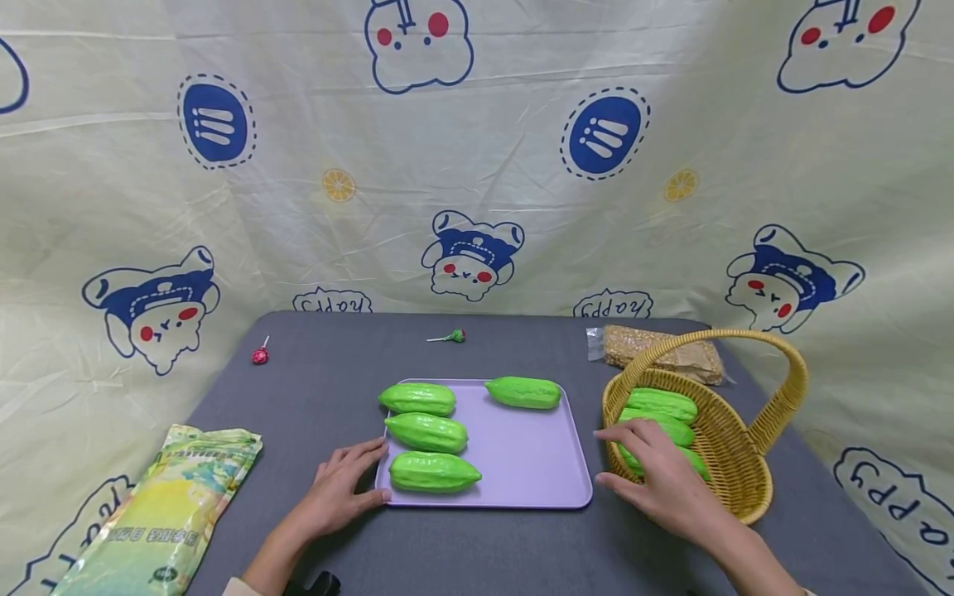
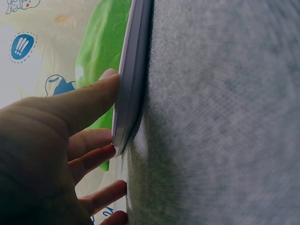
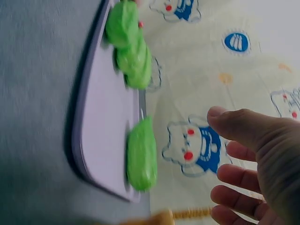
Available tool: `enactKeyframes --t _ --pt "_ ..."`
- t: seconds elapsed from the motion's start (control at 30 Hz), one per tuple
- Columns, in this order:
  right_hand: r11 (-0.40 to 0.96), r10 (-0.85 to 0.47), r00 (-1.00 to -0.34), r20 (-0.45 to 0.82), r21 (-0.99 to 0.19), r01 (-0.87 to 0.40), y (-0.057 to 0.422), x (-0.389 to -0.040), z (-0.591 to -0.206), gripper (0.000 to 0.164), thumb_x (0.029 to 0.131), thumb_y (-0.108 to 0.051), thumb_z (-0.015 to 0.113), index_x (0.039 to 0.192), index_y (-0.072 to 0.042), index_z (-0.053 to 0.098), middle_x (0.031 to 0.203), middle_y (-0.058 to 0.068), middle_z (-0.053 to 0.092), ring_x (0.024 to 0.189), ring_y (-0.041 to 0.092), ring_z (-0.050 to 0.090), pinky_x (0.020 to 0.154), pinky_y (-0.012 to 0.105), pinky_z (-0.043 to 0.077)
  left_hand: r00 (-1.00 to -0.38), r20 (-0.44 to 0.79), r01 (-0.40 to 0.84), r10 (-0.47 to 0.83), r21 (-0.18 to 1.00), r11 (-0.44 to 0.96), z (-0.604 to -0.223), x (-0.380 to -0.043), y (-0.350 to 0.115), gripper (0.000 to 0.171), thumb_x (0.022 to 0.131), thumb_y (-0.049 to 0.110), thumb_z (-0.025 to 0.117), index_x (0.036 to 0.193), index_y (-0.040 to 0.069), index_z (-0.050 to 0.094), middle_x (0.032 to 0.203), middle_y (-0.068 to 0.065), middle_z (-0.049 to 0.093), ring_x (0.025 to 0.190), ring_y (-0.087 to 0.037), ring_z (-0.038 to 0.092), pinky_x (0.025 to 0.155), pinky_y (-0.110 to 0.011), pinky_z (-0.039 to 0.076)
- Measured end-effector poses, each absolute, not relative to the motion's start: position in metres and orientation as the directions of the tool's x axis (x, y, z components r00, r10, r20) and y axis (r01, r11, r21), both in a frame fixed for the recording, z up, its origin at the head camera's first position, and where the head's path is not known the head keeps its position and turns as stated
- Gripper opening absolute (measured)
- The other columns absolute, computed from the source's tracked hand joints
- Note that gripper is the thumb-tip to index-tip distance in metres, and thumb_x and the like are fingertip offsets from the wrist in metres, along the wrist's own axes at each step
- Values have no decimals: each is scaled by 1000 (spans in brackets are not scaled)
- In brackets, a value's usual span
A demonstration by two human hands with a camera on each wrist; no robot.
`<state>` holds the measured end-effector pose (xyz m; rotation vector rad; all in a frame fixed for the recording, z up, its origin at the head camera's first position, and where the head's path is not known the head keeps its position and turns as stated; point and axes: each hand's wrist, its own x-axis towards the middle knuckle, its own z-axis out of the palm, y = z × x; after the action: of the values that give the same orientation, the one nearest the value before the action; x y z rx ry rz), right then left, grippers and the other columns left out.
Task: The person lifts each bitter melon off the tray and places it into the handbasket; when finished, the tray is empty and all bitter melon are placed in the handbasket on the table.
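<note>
A purple tray (image 1: 522, 455) bears several green ridged gourds. Three of them, such as the lowest gourd (image 1: 435, 472), lie in a column at its left side, and a lone gourd (image 1: 523, 392) lies at the back right. My left hand (image 1: 339, 488) touches the tray's left edge, its thumb (image 2: 96, 101) against the rim. Above the left side of a wicker basket (image 1: 734, 463) hovers my right hand (image 1: 659, 472), fingers spread and holding nothing. Inside the basket are green gourds (image 1: 663, 404), partly hidden by that hand.
Behind the basket lies a clear bag of brown grains (image 1: 656, 348). A green lollipop (image 1: 456, 335) and a red lollipop (image 1: 260, 354) lie toward the table's back. On the left is a yellow-green packet (image 1: 164, 513). The basket's tall handle (image 1: 790, 389) arches over it.
</note>
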<state>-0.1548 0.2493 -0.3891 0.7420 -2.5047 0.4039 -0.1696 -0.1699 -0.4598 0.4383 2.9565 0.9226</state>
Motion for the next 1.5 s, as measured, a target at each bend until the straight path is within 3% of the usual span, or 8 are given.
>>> enactKeyframes --t 0.6,1.17,1.5 --pt "592 -604 -547 580 -133 -795 177 -168 -409 49 67 -26 83 110 -16 63 104 -6 60 94 10 53 80 29 45 -959 87 272 270 548 791 -461 -170 -170 64 79 37 72 134 11 53 143 -3 47 124 -29 42 87 -44 32" --pt "488 -677 -498 543 -177 -855 119 -175 -425 51 71 -24 80 116 -10 61 113 -2 60 103 13 54 87 29 46 -961 62 260 271 548 795 -460 -171 -171 64 79 38 72 135 11 52 144 -3 47 125 -29 42 88 -45 33" --pt "492 -681 -496 539 -165 -855 96 -180 -435 47 73 -26 79 114 -11 62 110 -1 62 100 13 54 87 28 46 -960 75 266 268 534 802 -460 -170 -171 64 79 37 72 134 11 53 143 -3 47 125 -29 43 89 -48 33"
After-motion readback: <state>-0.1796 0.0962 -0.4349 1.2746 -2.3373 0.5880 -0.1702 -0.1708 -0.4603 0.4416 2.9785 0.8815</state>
